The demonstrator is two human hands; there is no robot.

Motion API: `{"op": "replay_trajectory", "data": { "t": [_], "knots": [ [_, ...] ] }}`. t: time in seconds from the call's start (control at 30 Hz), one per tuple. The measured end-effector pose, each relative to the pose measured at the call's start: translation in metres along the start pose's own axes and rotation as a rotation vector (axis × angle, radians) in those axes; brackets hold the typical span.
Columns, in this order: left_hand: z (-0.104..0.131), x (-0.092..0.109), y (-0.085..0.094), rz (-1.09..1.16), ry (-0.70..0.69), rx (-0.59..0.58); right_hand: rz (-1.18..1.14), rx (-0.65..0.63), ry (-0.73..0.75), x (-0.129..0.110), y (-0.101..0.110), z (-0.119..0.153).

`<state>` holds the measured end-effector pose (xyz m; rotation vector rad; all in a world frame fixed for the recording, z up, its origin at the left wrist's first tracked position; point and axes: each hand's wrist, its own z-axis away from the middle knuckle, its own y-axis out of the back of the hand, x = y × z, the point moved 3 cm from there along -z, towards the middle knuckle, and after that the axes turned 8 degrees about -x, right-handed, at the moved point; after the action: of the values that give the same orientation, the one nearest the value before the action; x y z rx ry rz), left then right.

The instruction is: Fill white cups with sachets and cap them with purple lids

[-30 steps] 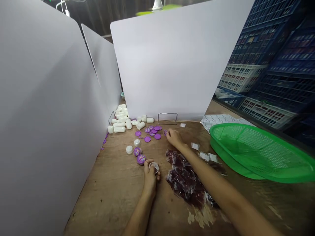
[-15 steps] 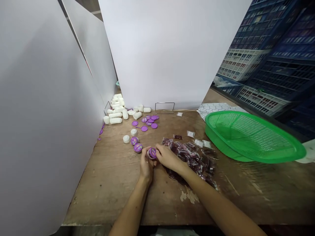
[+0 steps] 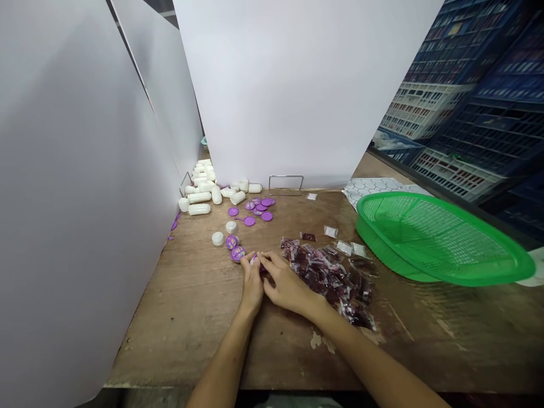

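Note:
My left hand (image 3: 252, 284) and my right hand (image 3: 285, 281) are closed together around a small purple-lidded tub (image 3: 263, 268), most of it hidden by the fingers. Just left of my fingers lie two tubs with printed purple lids, one nearer (image 3: 238, 254) and one farther (image 3: 232, 242). Behind them stand two small white tubs (image 3: 218, 238). A heap of dark red sachets (image 3: 327, 272) spreads to the right of my right hand. Loose purple lids (image 3: 261, 208) are scattered beyond, toward the back of the wooden table (image 3: 191, 317).
White stacked cups (image 3: 199, 198) pile up at the back left, by a white partition (image 3: 93, 198). Another white panel (image 3: 306, 96) stands across the back. A green basket (image 3: 442, 243) sits on the right, with several white sachets (image 3: 344, 247) beside it. Crates (image 3: 425, 107) are stacked beyond.
Both hands have closed in over the purple-lidded tub, with the fingers now covering its lid. My right hand has turned and moved slightly toward my left. The view has shifted a little.

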<state>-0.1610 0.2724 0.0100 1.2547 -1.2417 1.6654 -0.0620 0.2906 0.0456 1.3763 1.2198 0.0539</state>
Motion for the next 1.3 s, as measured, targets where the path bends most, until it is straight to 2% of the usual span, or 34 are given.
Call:
{"op": "replay_trajectory", "data": {
  "t": [0.13, 0.33, 0.5, 0.6, 0.67, 0.77, 0.83, 0.93, 1.03, 1.1, 1.17, 1.23, 1.3],
  "knots": [
    [-0.006, -0.007, 0.002, 0.134, 0.087, -0.072, 0.079, -0.038, -0.087, 0.006, -0.002, -0.001],
    [-0.004, 0.002, -0.004, 0.215, 0.1, -0.207, -0.031, 0.078, -0.111, 0.021, 0.004, -0.004],
    [-0.004, 0.01, -0.004, 0.107, -0.057, -0.117, -0.177, 0.174, -0.124, 0.019, 0.006, -0.003],
    [-0.001, 0.014, 0.003, 0.009, -0.111, -0.084, -0.18, 0.138, -0.052, 0.009, 0.005, -0.004],
    [0.004, 0.02, 0.012, -0.075, -0.133, -0.087, -0.149, 0.057, 0.01, 0.002, 0.008, -0.01],
    [0.01, 0.029, 0.035, -0.243, -0.133, -0.067, -0.123, -0.19, 0.091, -0.002, 0.008, -0.038],
    [0.012, 0.032, 0.056, -0.342, -0.126, 0.035, -0.127, -0.289, 0.055, 0.004, 0.005, -0.07],
    [0.009, 0.032, 0.083, -0.444, -0.141, 0.191, -0.127, -0.216, -0.078, 0.019, -0.004, -0.127],
    [0.003, 0.029, 0.098, -0.556, -0.154, 0.22, -0.153, -0.152, -0.137, 0.032, -0.012, -0.167],
    [0.003, 0.03, 0.099, -0.628, -0.205, 0.234, -0.184, -0.12, -0.185, 0.037, -0.013, -0.177],
    [0.007, 0.036, 0.093, -0.647, -0.296, 0.256, -0.218, -0.066, -0.24, 0.034, -0.011, -0.172],
    [0.012, 0.042, 0.08, -0.588, -0.383, 0.249, -0.264, -0.023, -0.276, 0.023, -0.009, -0.154],
    [0.014, 0.047, 0.062, -0.481, -0.43, 0.187, -0.386, -0.069, -0.244, 0.01, -0.011, -0.127]
  ]
}}
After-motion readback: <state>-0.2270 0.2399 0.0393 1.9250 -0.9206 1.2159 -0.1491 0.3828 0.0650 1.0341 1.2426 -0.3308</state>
